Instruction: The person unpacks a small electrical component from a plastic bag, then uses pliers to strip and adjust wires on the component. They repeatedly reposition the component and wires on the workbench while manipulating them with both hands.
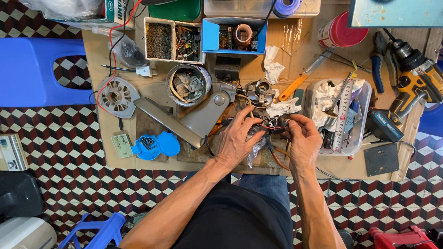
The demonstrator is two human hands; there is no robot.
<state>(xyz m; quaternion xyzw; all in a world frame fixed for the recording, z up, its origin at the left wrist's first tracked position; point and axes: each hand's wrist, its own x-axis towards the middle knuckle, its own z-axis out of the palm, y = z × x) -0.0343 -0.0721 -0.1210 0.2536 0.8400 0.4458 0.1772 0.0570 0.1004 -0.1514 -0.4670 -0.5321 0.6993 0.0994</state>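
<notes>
Right at the near middle of the cardboard-covered tabletop, both hands work on a small dark bundle of red and black wires. The left hand curls its fingers over the bundle's left side and over a scrap of clear plastic film lying under it. The right hand pinches the wires from the right with fingers closed on them. What sits at the core of the bundle is hidden by the fingers and too small to make out.

Crowding the hands on the far left side is a grey plastic fan arm, running slantwise toward a round metal tin of scraps. Just beyond the fingers stands a small grey metal motor part, with crumpled white tissue beside it. An orange-handled screwdriver lies farther off. To the right, a clear plastic tub of tools and rags holds a steel ruler, close to the right hand. Farther right lie a yellow and black cordless drill and blue-handled pliers.

To the left sit a round white vented fan cover and a blue two-lobed plastic cap. Far across the tabletop stand an open blue cardboard box with a copper coil and a divided tray of small parts. A blue plastic stool stands off the left edge, on checkered floor tiles.
</notes>
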